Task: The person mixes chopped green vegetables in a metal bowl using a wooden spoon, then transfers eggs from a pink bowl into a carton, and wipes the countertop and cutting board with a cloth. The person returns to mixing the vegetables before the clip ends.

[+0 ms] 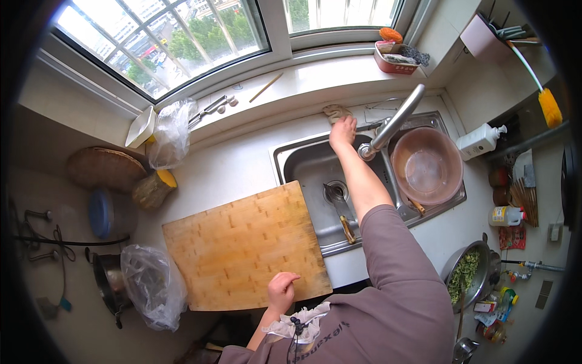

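Note:
My right hand (344,129) reaches across the sink to its back edge, fingers on a crumpled beige cloth (335,112). Part of the cloth is hidden under the fingers. Below my arm, the steel sink basin (304,168) contains a dark-bladed utensil with a wooden handle (348,230), lying by the drain. My left hand (281,289) is loosely curled over the front edge of a wooden cutting board (241,245), with nothing visible in it. The board's right side overlaps the sink's edge.
A curved faucet (395,118) rises beside my right hand. A brownish plastic basin (425,166) occupies the sink's right side. Left stand a cut squash (154,189) and a pot (109,282) with a plastic bag (152,286). A bowl of chopped greens (464,275) is at right.

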